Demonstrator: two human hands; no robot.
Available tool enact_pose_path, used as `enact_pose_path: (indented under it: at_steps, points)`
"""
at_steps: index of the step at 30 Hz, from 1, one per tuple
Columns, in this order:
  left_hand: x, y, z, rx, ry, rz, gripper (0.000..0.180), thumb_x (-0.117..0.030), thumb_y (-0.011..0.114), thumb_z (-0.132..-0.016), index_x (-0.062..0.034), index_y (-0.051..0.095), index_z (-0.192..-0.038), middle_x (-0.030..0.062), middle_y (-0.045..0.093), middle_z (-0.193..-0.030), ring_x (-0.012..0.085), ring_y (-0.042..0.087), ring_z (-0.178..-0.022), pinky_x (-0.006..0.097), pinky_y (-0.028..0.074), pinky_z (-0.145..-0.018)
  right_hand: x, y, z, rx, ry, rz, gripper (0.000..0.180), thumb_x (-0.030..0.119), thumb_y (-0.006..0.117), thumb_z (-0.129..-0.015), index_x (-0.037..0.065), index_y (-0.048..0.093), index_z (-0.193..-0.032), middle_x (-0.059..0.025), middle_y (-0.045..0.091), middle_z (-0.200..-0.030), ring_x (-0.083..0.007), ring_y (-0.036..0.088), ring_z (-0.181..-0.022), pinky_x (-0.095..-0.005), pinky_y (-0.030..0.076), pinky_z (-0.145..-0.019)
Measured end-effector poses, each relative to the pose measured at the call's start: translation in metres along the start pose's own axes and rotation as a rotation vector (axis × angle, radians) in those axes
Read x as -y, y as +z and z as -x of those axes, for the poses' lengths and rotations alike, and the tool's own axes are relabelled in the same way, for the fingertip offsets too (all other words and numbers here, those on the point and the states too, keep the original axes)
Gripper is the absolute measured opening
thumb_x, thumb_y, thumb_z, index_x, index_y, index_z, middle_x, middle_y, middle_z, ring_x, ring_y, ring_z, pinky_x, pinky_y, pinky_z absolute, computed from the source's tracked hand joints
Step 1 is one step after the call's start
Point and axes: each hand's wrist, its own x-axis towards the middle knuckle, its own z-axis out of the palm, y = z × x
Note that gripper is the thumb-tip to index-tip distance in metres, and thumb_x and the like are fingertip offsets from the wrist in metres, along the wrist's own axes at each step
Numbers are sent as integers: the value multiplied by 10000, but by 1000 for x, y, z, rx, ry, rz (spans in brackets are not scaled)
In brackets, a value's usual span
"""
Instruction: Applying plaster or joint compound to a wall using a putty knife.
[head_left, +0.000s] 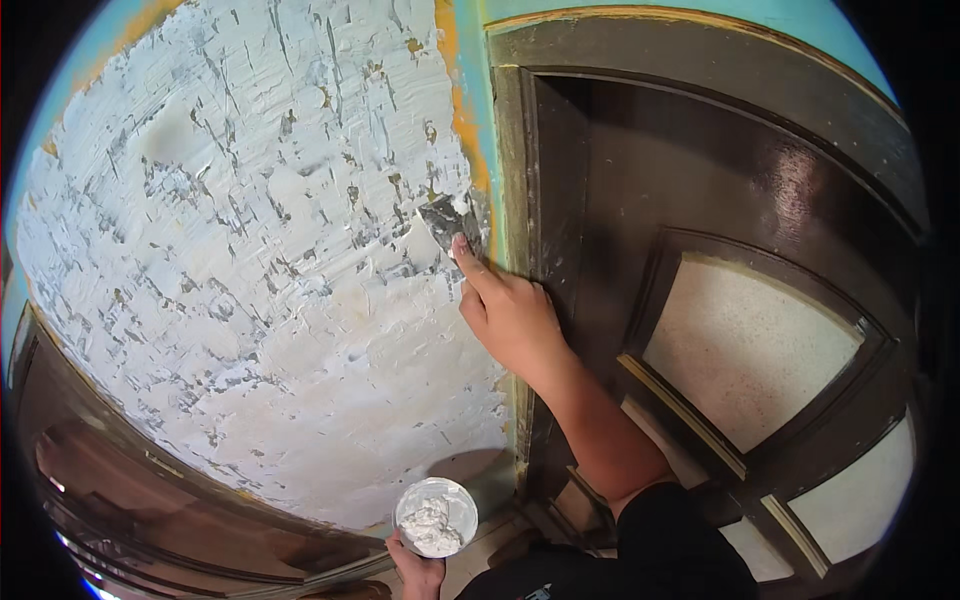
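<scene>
My right hand (pixel 514 322) is closed round a putty knife (pixel 452 222), its index finger stretched along the blade. The blade lies against the wall (pixel 330 330) near its right border, with a dab of white putty on it; the handle is hidden in the hand. Rough white putty covers much of this wall, with dark grey gaps showing through, smoother toward the bottom. Low in the view, my left hand (pixel 415 570) holds a round whitish tub (pixel 468 515) from below and the side. Inside it sits a lump of white putty (pixel 430 524).
Just right of the wall stands a dark brown door frame (pixel 520 180) with a panelled door (pixel 690 150) bearing pale panes. Turquoise paint and an orange-yellow strip (pixel 462 110) edge the putty. Brown wooden framing (pixel 150 460) with glossy panels curves along the lower left.
</scene>
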Motion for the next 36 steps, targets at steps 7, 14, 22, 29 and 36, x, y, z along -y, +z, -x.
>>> enact_pose_path:
  at_steps: [7, 14, 22, 29, 36]
  points:
    - [-2, -9, -8, 65, -5, 21, 536, -342, 279, -910, -44, 520, -1285, 116, 580, -1270, 302, 562, -1160, 464, 466, -984, 3, -3, -2, 84, 59, 2, 492, 123, 556, -890, 91, 474, -1374, -200, 653, -921, -382, 639, -775, -433, 541, -682]
    - [-4, -5, -11, 67, -16, 23, 535, -348, 295, -907, -47, 520, -1287, 109, 579, -1273, 302, 562, -1160, 452, 460, -992, -11, 16, 10, 28, -7, -20, 546, 160, 544, -900, 130, 413, -1430, -153, 649, -894, -335, 643, -771, -437, 533, -673]
    - [0, -5, -16, 95, -12, -4, 540, -361, 300, -906, -47, 523, -1286, 111, 576, -1281, 299, 557, -1169, 448, 457, -994, -4, 7, 11, 115, 41, 45, 524, 113, 563, -879, 69, 452, -1389, -181, 658, -1056, -362, 649, -880, -421, 543, -754]
    - [2, -14, -19, 87, -23, -5, 573, -401, 306, -897, -50, 516, -1298, 111, 574, -1283, 305, 554, -1172, 454, 445, -1005, -9, 14, 14, 79, 26, 34, 546, 106, 564, -872, 83, 439, -1403, -176, 654, -1065, -355, 653, -857, -417, 544, -740]
    - [2, -11, -11, 96, -26, 12, 561, -388, 305, -900, -53, 520, -1295, 111, 575, -1281, 305, 553, -1172, 457, 448, -999, -18, 26, 27, 104, 29, 46, 567, 107, 563, -868, 106, 426, -1418, -159, 655, -1073, -348, 657, -840, -419, 546, -704]
